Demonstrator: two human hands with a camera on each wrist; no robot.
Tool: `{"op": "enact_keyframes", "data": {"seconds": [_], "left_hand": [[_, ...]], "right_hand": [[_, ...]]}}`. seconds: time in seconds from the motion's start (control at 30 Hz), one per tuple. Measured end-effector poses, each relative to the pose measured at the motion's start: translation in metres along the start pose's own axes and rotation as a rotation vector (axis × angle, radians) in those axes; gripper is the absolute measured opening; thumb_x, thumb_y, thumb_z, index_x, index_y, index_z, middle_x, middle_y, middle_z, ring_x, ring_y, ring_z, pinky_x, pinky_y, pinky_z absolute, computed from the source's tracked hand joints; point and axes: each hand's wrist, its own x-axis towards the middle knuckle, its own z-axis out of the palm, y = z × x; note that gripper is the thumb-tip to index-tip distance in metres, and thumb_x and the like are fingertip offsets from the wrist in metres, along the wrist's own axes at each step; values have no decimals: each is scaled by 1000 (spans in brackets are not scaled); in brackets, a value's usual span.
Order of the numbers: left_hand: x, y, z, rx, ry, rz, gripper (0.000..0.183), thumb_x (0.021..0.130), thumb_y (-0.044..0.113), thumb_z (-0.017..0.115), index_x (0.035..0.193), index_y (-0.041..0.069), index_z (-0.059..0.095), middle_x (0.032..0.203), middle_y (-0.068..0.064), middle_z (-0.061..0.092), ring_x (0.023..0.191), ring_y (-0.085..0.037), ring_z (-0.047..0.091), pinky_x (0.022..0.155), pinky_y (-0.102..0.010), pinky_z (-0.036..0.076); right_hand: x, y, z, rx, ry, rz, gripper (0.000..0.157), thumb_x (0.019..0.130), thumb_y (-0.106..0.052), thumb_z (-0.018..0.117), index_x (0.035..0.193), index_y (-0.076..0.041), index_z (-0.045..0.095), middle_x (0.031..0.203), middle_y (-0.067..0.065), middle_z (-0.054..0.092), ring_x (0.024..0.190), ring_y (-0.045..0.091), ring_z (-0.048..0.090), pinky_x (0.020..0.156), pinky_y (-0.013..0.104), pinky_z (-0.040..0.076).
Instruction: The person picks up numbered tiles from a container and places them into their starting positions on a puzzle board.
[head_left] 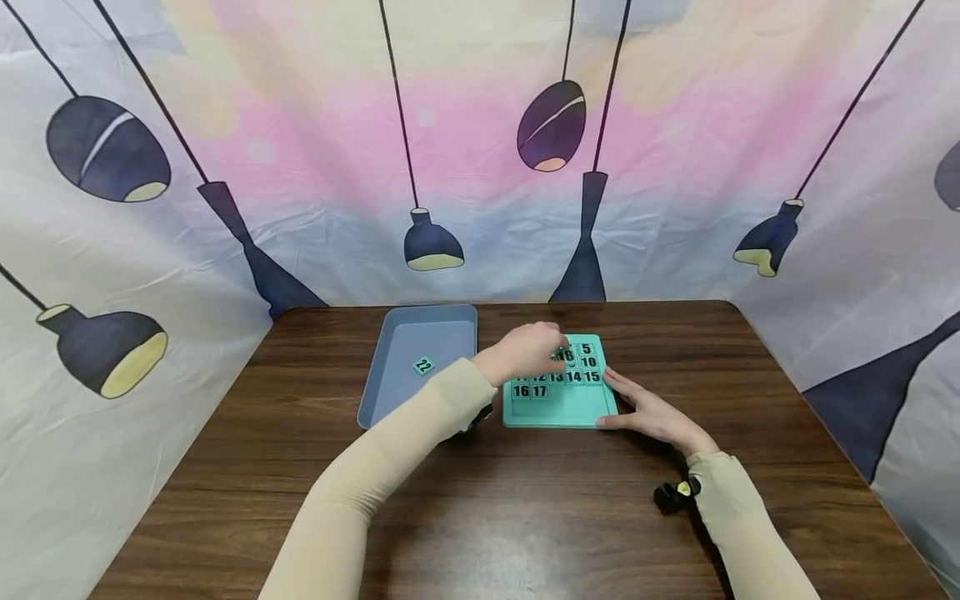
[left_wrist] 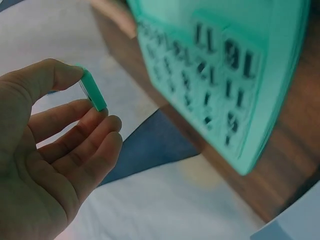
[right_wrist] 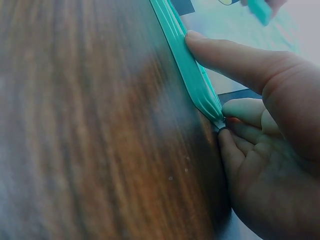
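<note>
My left hand (head_left: 527, 348) is raised over a turquoise number puzzle board (head_left: 558, 412). Between thumb and fingertips it pinches a small turquoise number tile (left_wrist: 93, 90), which reads 18 in the head view. Rows of numbered tiles lie in the board, with 16 and 17 at the left of the fourth row; the left hand hides part of the upper rows. My right hand (head_left: 656, 414) holds the board at its right side, the thumb (right_wrist: 225, 55) on its rim and the other fingers against the edge by a corner.
Left of the board lies a shallow blue-grey tray (head_left: 390, 358) with a tile marked 22 (head_left: 423, 365) inside; my left sleeve covers part of it. Both stand on a dark wooden table (head_left: 300, 433), with a patterned cloth (head_left: 480, 167) hanging behind.
</note>
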Motion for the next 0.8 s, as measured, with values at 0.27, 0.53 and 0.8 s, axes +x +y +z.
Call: {"op": "enact_keyframes", "data": {"seconds": [0.27, 0.53, 0.8], "left_hand": [[2, 3, 31, 46, -61, 4, 31, 99, 24, 66, 127, 10, 71, 126, -6, 66, 109, -17, 65, 88, -28, 54], [3, 1, 48, 122, -67, 15, 24, 98, 25, 68, 118, 13, 74, 116, -2, 69, 97, -12, 66, 80, -26, 55], [1, 1, 55, 151, -75, 21, 17, 98, 23, 67, 110, 14, 75, 107, -1, 69, 85, -10, 62, 72, -25, 51]], "right_hand": [[1, 3, 1, -2, 4, 2, 99, 89, -40, 78, 162, -8, 18, 168, 16, 9, 151, 45, 8, 115, 66, 21], [1, 4, 2, -17, 0, 5, 100, 88, -42, 78, 162, -8, 18, 168, 16, 9, 151, 44, 7, 115, 66, 20], [1, 3, 0, -6, 1, 0, 100, 88, -41, 78, 161, -8, 19, 168, 15, 9, 152, 44, 7, 115, 66, 20]]}}
